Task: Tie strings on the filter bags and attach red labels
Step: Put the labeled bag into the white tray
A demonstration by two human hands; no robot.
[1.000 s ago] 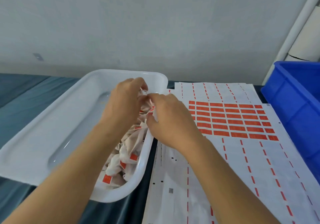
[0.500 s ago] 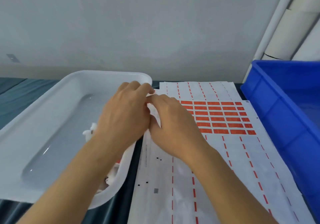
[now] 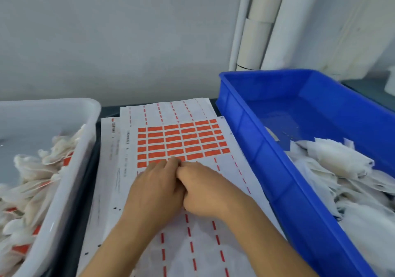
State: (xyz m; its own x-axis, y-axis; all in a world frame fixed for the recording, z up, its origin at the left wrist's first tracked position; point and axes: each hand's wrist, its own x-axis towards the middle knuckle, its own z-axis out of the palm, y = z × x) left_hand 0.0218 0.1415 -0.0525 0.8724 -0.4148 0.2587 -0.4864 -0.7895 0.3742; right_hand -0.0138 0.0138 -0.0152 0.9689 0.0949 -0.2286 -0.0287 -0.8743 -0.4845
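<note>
Glossy blue plastic crate (image 3: 277, 169) at three o'clock holds matt, gauzy white filter bags (image 3: 342, 161); smooth paper label sheet (image 3: 181, 142) centre; glossy white plastic tray (image 3: 64, 169) at nine o'clock.

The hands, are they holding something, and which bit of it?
Cannot be told: both hands meet over the label sheet, fingers curled together, hiding anything between them.

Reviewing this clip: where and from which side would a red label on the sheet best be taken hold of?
Probably the near edge of a label in the nearest row of red labels, lifted with fingertips from above: they lie flat on the label sheet, so only an edge can be raised.
</note>
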